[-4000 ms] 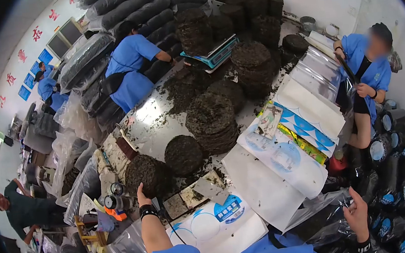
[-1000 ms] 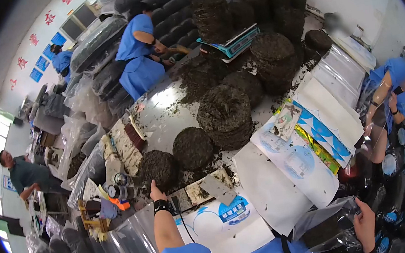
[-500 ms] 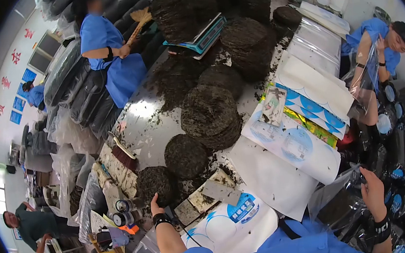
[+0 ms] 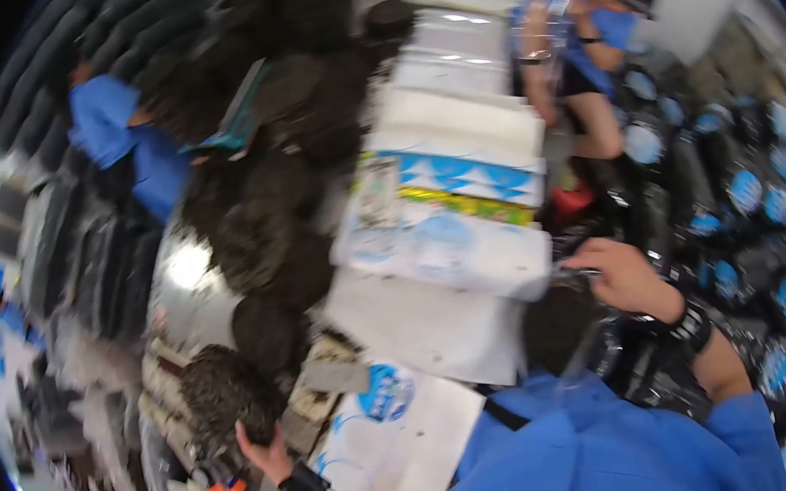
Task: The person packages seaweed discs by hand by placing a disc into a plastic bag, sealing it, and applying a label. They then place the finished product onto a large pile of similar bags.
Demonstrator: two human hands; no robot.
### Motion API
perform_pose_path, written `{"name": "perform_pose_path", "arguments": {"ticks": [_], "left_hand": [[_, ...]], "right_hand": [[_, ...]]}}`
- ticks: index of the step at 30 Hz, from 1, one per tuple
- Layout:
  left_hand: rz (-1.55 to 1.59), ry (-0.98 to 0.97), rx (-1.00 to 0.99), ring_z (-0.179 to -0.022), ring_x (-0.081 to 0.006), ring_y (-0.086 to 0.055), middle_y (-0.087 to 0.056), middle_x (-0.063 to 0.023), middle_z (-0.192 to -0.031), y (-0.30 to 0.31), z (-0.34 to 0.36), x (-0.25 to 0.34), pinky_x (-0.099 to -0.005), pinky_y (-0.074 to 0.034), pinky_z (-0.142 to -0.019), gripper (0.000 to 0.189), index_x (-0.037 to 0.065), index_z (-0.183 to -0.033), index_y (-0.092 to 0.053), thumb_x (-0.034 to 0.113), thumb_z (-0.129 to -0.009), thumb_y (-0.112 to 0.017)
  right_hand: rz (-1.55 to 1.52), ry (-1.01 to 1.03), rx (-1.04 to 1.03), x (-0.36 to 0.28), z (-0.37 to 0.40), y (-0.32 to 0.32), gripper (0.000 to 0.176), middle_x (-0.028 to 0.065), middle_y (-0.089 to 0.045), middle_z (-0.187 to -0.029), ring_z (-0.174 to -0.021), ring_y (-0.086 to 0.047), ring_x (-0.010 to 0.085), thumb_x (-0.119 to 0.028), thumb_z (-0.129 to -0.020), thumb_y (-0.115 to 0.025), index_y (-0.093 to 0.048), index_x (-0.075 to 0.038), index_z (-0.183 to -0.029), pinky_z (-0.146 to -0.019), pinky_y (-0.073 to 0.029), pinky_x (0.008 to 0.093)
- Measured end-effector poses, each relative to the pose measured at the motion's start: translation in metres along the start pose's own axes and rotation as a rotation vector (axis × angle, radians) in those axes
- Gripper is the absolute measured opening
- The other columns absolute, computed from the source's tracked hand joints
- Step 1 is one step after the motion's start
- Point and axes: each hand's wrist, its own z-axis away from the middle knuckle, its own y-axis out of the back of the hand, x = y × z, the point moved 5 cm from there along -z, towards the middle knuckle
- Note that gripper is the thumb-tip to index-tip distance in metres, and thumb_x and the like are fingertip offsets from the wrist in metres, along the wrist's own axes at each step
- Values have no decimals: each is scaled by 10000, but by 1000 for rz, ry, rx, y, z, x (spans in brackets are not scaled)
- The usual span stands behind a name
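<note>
The view is blurred by motion. My left hand, with a black wristband, grips the near edge of a round dark tea cake on the table's near left. My right hand is raised at the right and pinches the top edge of a clear plastic bag. Something dark shows inside the bag. White paper wrappers with blue print lie between my two arms.
Stacks of dark tea cakes run up the metal table. White and blue paper sheets cover the right half. A person in blue works at the far right, another at the far left. Bagged cakes pile up on the right.
The view has swung and tilted sharply. My right hand has risen with the plastic bag toward the table's right edge. My left hand has stayed on the near tea cake.
</note>
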Motion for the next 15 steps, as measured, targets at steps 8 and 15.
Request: {"name": "perform_pose_path", "arguments": {"ticks": [8, 15], "left_hand": [[-484, 40, -715, -1081, -271, -594, -593, -125, -1192, -216, 262, -166, -415, -492, -955, 802, 6, -1348, -427, -56, -594, -691], [-1819, -905, -1230, -935, -408, -569, -566, -199, -985, -315, 432, -248, -426, -483, -793, 718, 7, -1181, -472, 47, -542, -797]], "right_hand": [[-254, 103, -101, 34, 27, 8, 556, 189, -612, -1219, -1068, -608, 363, 24, -667, -562, -591, -10, -1221, -896, -506, 391], [-415, 294, -12, 81, 56, 13, 522, 212, -599, -1233, -1100, -593, 375, 31, -726, -557, -567, 12, -1248, -926, -494, 405]]}}
